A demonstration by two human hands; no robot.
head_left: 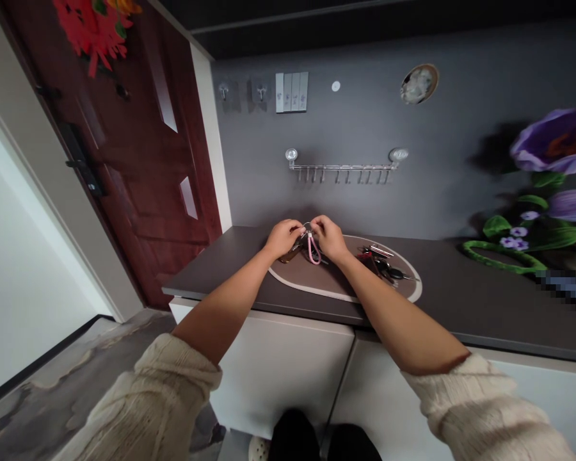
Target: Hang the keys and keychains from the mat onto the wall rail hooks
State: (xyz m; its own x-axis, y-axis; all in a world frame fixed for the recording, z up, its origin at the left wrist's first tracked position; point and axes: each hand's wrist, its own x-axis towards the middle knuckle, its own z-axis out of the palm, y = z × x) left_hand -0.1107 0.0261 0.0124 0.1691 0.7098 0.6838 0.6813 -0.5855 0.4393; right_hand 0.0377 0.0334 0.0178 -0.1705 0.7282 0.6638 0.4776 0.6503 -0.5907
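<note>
Both my hands meet over an oval tray (345, 296) on a dark countertop. My left hand (282, 237) and my right hand (329, 237) are closed in a pinch on a small bunch of keys (306, 242) with a metal ring and a pink strap (313, 251) hanging from it. A brown fob hangs under my left hand. More keys (384, 264) lie on the tray to the right of my right hand.
A metal hook rail (344, 168) is fixed to the grey wall above the tray, with switches (291, 92) and two small hooks higher up. A dark red door (139, 147) stands at the left. Artificial purple flowers (547, 192) stand at the right. White cabinet fronts are below.
</note>
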